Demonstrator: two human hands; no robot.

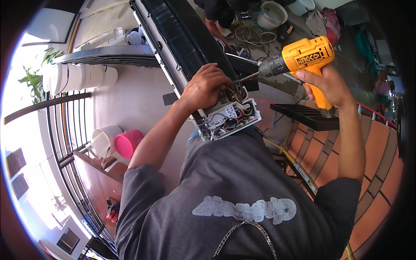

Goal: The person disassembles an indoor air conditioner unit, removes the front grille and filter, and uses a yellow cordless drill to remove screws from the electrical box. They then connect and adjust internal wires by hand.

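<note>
**Right fingers wrapped around a yellow drill, left fingers bent over the end of a long black-and-white unit**

Seen from above, a person in a dark grey shirt works with two bare hands. The right hand is closed around the handle of a yellow drill, thumb lying across the near side; the fingertips behind the handle are mostly hidden. To the left of these fingers, the drill's dark chuck carries a long, thin bit that points toward the left hand. The bit's tip ends just beside the left fingers; whether it touches anything is too small to tell.

The left hand lies over the long unit, its fingers bent and close together. Their tips are hidden, so I cannot tell whether they grip something or only press. The unit's dark body stretches away beyond these fingers, toward the top. Just below them, nearer the person's waist, is an open white box full of coloured wires.

Well beyond the right fingers are a white bucket and looped hoses. Well left of the left fingers, and lower, stands a pink bucket.
</note>
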